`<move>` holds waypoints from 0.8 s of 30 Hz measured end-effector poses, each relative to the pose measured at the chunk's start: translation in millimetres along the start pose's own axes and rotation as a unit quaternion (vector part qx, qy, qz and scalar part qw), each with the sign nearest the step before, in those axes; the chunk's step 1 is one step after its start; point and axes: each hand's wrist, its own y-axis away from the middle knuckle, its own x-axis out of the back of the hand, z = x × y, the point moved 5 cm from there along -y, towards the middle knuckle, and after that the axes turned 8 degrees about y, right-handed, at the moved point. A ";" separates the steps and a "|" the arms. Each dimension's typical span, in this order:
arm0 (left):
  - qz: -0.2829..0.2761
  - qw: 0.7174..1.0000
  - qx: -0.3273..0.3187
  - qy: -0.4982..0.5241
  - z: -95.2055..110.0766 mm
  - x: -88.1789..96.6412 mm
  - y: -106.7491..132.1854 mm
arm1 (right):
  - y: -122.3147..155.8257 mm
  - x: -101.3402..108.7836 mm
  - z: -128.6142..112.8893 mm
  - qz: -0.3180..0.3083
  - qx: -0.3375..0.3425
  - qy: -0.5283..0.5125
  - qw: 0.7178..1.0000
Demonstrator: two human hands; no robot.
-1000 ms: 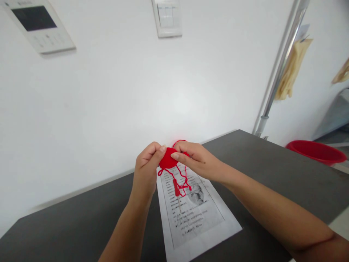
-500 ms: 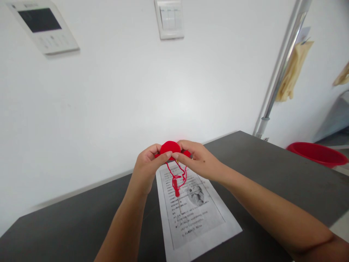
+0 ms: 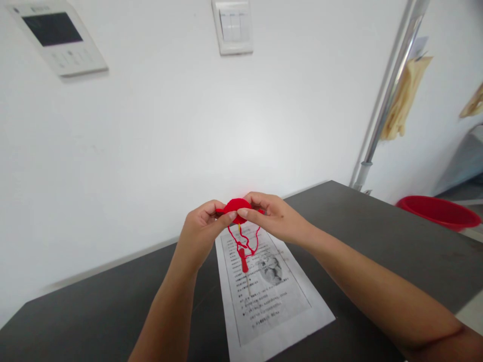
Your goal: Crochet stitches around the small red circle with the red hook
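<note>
A red crocheted piece (image 3: 237,204), rounded at its upper edge, is pinched between both hands. My left hand (image 3: 200,230) is closed on its left side and my right hand (image 3: 279,219) on its right side, with the two thumb tips meeting on its front. Strands of red yarn (image 3: 257,240) hang beneath the piece. A small yellow bit (image 3: 239,228) shows just below the thumbs. On the printed sheet (image 3: 298,322) below lies a red-handled crochet hook (image 3: 243,261), its thin metal shaft pointing toward me. The fingers behind the piece are partly hidden.
The sheet lies on a dark grey table (image 3: 124,301) against a white wall. A red basin (image 3: 437,211) stands beyond the table's right edge. Upper right, a metal pole (image 3: 392,90) runs up the wall beside hanging yellowish gloves (image 3: 405,100).
The crocheted piece has shifted slightly right and down and looks tilted differently, with both thumbs on it. The hanging yarn has swung into a new shape. The hook stays on the sheet.
</note>
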 end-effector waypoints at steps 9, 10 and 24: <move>-0.026 0.999 0.010 -0.042 -8.9 -7.5 0.2 | 2.1 6.1 3.2 0.068 0.003 0.016 0.998; -0.034 0.998 0.008 -0.046 -9.8 -9.1 -0.2 | 2.3 5.4 4.8 0.079 -0.003 0.004 0.997; 0.142 0.987 -0.037 0.061 -13.8 26.5 -17.8 | 9.3 -64.7 55.6 -0.226 -0.059 0.377 0.897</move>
